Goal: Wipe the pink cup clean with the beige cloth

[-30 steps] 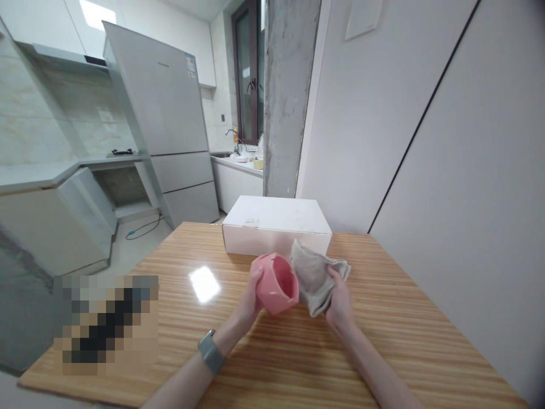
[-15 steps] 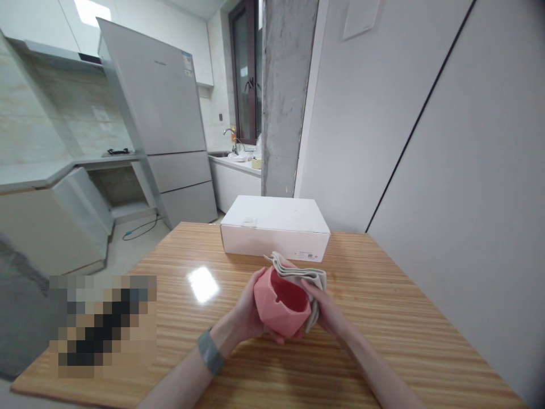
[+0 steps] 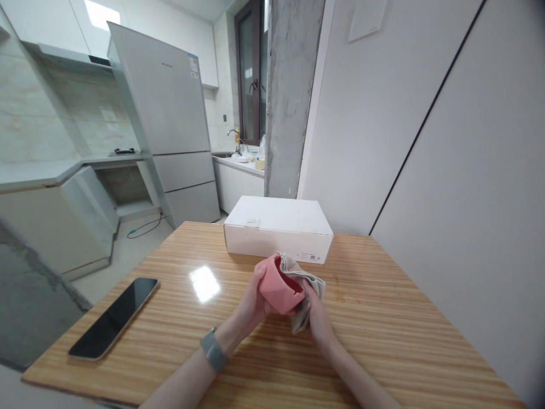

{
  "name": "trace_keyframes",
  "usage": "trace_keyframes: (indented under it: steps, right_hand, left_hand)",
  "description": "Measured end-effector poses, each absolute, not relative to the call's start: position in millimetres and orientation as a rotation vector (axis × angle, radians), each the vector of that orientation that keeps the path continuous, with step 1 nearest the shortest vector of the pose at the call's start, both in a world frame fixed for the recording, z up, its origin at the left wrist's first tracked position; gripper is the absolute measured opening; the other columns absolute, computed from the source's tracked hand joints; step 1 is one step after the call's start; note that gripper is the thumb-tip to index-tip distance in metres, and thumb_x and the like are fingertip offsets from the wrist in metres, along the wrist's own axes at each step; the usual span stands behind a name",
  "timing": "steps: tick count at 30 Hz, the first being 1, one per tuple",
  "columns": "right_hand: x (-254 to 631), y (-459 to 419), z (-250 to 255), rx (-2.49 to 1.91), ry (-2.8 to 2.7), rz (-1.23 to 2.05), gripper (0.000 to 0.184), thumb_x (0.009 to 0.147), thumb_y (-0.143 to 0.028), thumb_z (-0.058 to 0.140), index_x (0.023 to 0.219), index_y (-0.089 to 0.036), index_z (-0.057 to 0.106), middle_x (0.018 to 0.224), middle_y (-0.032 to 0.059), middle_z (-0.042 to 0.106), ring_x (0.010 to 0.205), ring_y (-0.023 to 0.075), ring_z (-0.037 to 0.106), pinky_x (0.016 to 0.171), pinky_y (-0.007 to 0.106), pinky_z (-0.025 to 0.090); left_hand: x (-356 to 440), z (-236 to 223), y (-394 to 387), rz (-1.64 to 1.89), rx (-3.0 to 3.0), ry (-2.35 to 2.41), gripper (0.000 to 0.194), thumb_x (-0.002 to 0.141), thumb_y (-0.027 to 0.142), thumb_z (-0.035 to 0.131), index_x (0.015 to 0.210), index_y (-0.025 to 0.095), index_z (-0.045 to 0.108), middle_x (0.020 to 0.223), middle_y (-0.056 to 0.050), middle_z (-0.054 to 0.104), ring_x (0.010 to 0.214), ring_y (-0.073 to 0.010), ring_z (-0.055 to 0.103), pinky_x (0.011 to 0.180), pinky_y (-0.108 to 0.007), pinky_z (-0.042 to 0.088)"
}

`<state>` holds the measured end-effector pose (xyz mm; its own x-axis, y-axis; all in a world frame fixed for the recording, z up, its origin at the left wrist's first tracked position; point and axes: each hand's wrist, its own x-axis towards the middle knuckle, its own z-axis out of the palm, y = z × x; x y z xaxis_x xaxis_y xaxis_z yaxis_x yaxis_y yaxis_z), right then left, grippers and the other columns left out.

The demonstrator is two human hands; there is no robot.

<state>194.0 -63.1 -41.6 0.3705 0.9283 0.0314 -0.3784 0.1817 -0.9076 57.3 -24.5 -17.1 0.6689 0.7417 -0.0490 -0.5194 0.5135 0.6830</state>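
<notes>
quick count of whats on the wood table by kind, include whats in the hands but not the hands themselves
pink faceted pot: 1
grey-beige cloth: 1
white cardboard box: 1
smartphone: 1
total: 4

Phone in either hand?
No, the smartphone lies on the wooden table, apart from the left hand and right hand.
</notes>
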Motion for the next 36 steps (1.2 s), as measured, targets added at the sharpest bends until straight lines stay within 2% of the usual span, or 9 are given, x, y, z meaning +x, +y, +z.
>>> trace_keyframes:
  steps: [5,9,12,15,18,24,29,33,36]
  right_hand:
    - [187.3,-66.0,-38.7,-1.001,-0.689,0.991,0.038,0.076,-0.055,0.062,0.100,-0.027,0.071,0.112,0.0014,0.068,0.111,0.0227,0.060,0.099,0.032,0.043]
    - [195.2,-62.2,-42.3,-0.969,-0.702,1.037,0.038,0.078,-0.054,0.060,0.101,-0.025,0.070,0.106,0.0013,0.070,0.107,0.0235,0.061,0.101,0.036,0.041]
    - [205.0,-57.3,-45.7,-0.957,-0.651,1.075,0.038,0.077,-0.054,0.060,0.097,-0.024,0.071,0.100,0.0026,0.072,0.101,0.0258,0.064,0.097,0.040,0.044]
    - [214.6,-52.6,-45.4,-0.955,-0.624,1.033,0.035,0.075,-0.052,0.063,0.094,-0.024,0.072,0.102,0.0023,0.072,0.105,0.0257,0.062,0.101,0.039,0.042]
    - [219.8,-49.7,-43.5,-0.915,-0.621,1.024,0.034,0.076,-0.050,0.064,0.098,-0.024,0.071,0.102,0.0010,0.072,0.109,0.0241,0.060,0.104,0.038,0.039]
    - [214.4,-51.1,-52.2,-0.939,-0.576,1.061,0.043,0.078,-0.054,0.061,0.109,-0.024,0.068,0.110,0.0016,0.070,0.112,0.0238,0.060,0.103,0.039,0.041]
    - [206.1,-60.3,-61.3,-1.002,-0.647,0.856,0.045,0.077,-0.053,0.064,0.114,-0.027,0.065,0.123,-0.0001,0.063,0.127,0.0221,0.047,0.111,0.038,0.032]
    - [202.5,-66.6,-52.4,-1.050,-0.687,0.805,0.046,0.077,-0.054,0.063,0.116,-0.029,0.064,0.125,-0.0002,0.062,0.127,0.0231,0.046,0.112,0.040,0.029]
    - [202.0,-66.7,-41.1,-1.040,-0.654,0.829,0.048,0.075,-0.057,0.064,0.113,-0.027,0.067,0.120,0.0022,0.064,0.123,0.0251,0.051,0.110,0.039,0.034]
  left_hand:
    - [63.1,-25.3,-23.6,0.872,0.756,0.438,0.061,0.082,0.055,0.055,0.130,0.017,0.051,0.117,-0.012,0.065,0.106,-0.0277,0.061,0.083,-0.035,0.052]
    - [60.2,-27.1,-20.4,0.750,0.939,0.645,0.073,0.080,0.066,0.049,0.135,0.018,0.045,0.095,-0.013,0.070,0.077,-0.0274,0.067,0.057,-0.033,0.055]
    - [57.6,-23.5,-22.6,0.636,1.002,0.560,0.073,0.081,0.063,0.051,0.140,0.023,0.035,0.105,-0.015,0.066,0.072,-0.0280,0.067,0.047,-0.034,0.054]
    - [58.5,-18.5,-27.4,0.700,0.933,0.428,0.065,0.080,0.044,0.064,0.137,0.030,0.034,0.128,-0.013,0.054,0.088,-0.0252,0.065,0.057,-0.034,0.057]
    - [61.0,-15.2,-30.5,0.791,0.885,0.416,0.059,0.075,0.035,0.071,0.127,0.025,0.043,0.133,-0.012,0.049,0.094,-0.0215,0.061,0.062,-0.029,0.056]
    - [61.8,-12.3,-29.5,0.992,0.930,0.507,0.068,0.064,0.028,0.081,0.121,0.021,0.044,0.128,-0.015,0.052,0.100,-0.0250,0.059,0.065,-0.028,0.054]
    - [63.8,-5.0,-37.1,1.160,1.069,0.553,0.076,0.055,0.020,0.085,0.118,0.022,0.042,0.125,-0.012,0.055,0.107,-0.0269,0.058,0.085,-0.033,0.051]
    - [68.6,-5.1,-42.2,1.114,1.060,0.566,0.087,0.051,0.016,0.086,0.122,0.025,0.036,0.124,-0.012,0.056,0.104,-0.0268,0.060,0.086,-0.036,0.050]
    - [69.7,-10.6,-38.6,1.018,0.947,0.547,0.085,0.059,0.028,0.083,0.129,0.024,0.035,0.128,-0.012,0.054,0.110,-0.0267,0.057,0.087,-0.034,0.050]
